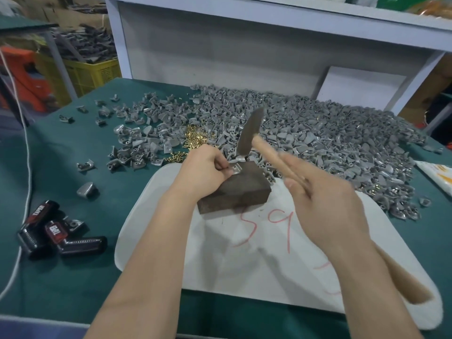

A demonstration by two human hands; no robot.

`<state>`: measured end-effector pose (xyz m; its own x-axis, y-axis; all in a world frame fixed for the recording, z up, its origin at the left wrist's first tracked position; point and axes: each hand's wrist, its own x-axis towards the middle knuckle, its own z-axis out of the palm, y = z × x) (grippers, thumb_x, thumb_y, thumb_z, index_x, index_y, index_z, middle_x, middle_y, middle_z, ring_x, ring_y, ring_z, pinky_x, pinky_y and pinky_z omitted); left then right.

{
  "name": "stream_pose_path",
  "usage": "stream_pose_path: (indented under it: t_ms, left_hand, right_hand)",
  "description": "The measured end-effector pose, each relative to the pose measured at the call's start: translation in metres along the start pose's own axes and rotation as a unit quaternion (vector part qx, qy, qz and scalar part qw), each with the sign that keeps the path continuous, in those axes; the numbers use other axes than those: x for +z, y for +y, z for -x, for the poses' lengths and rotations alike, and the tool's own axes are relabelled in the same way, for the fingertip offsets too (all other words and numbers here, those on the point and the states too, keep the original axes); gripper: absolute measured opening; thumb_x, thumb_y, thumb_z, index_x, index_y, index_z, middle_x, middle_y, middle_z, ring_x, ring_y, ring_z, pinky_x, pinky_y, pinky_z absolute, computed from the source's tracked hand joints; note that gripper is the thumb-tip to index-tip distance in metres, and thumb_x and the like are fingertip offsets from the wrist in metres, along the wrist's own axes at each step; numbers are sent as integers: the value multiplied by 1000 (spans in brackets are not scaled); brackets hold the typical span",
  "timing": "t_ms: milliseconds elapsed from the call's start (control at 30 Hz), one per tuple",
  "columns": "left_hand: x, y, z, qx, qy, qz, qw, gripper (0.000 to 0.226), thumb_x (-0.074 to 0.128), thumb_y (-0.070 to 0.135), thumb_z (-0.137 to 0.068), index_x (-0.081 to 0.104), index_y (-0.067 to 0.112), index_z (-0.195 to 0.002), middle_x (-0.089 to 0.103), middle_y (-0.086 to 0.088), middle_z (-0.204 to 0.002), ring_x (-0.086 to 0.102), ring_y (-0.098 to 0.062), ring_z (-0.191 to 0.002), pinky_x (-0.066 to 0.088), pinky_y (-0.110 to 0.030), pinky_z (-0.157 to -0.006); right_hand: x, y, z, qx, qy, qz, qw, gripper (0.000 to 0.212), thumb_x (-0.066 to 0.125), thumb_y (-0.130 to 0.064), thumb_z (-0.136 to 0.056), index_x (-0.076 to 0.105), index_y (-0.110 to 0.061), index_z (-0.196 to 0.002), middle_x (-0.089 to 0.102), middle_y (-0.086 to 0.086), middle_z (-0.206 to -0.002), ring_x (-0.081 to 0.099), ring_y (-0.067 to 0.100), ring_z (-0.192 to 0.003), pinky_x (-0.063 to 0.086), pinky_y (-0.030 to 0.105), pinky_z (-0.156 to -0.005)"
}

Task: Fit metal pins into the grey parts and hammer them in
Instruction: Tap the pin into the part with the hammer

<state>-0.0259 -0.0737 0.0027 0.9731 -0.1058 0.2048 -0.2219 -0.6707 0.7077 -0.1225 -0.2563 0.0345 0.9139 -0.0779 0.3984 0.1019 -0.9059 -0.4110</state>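
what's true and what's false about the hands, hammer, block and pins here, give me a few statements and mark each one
1. The left hand pinches a grey part on top of the dark block. True.
2. The right hand holds nothing. False: its fingers are curled round the wooden handle of the hammer.
3. The dark block sits on the white pad. True.
4. The brass pins lie on the white pad. False: they lie loose on the green table, in among the heap of grey parts.
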Motion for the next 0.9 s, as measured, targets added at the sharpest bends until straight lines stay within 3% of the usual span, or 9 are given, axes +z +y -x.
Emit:
stream_pose_path:
  t_ms: [67,167,233,367,433,600,700,800,900]
  left_hand:
    - [0,1,-1,9,-6,-6,1000,22,75,19,-80,61,26,-64,59,9,-63,56,-10,-65,44,-21,-65]
    - [-2,2,-1,-6,2,-11,1000,26,74,19,-80,58,28,-62,55,15,-61,50,-1,-61,39,-20,-61]
    - [-2,3,0,-13,1,-22,1000,24,73,18,-80,58,28,-64,53,16,-60,49,-1,-60,38,-20,-61]
    - [-4,5,1,-8,-11,-39,999,24,72,21,-81,57,30,-64,56,14,-64,57,-16,-75,46,-27,-71]
    - [-5,7,2,-6,-11,-43,999,24,71,23,-82,58,30,-64,55,16,-65,58,-16,-78,48,-29,-74]
    - [-5,10,2,-15,-9,-34,999,10,68,26,-85,65,28,-76,59,15,-72,60,-15,-87,49,-34,-84]
    - [-2,11,1,-16,3,-12,1000,5,65,28,-87,67,28,-82,63,10,-83,61,-15,-95,47,-36,-92]
    - [1,11,-1,9,17,25,999,3,66,23,-87,67,24,-84,65,7,-83,61,-11,-85,48,-25,-84]
    - [1,10,-3,24,32,91,995,6,66,15,-87,66,21,-86,64,9,-77,57,-3,-72,43,-10,-67]
  right_hand:
    - [-2,0,2,-30,63,-51,996,46,53,-23,-93,46,-44,-134,69,-2,-101,57,24,-78,43,31,-67]
    - [7,2,2,-7,-52,0,999,47,52,-26,-93,44,-49,-133,69,2,-106,60,29,-89,46,34,-75]
    - [8,6,-3,24,-83,30,996,44,51,-32,-93,43,-53,-131,68,2,-101,60,28,-89,46,34,-76]
    - [21,15,-19,40,-10,-60,997,42,55,-23,-93,51,-38,-132,67,2,-115,60,28,-101,44,30,-83]
    - [36,19,-32,80,-20,-90,993,40,54,-20,-93,54,-29,-132,66,3,-119,59,26,-106,41,26,-84]
    - [58,28,-45,126,-112,-49,984,26,53,-30,-94,62,-27,-118,70,5,-101,61,26,-86,39,27,-66]
    - [58,24,-43,69,-32,21,997,32,53,-38,-92,63,-26,-119,62,10,-111,55,31,-103,41,33,-84]
    - [53,4,-54,-5,30,-72,997,34,60,-35,-89,62,-25,-121,60,5,-104,55,24,-99,42,33,-90]
    - [60,-19,-75,-16,-96,-171,981,11,63,-24,-88,67,-27,-98,66,-5,-86,63,14,-83,48,31,-86]
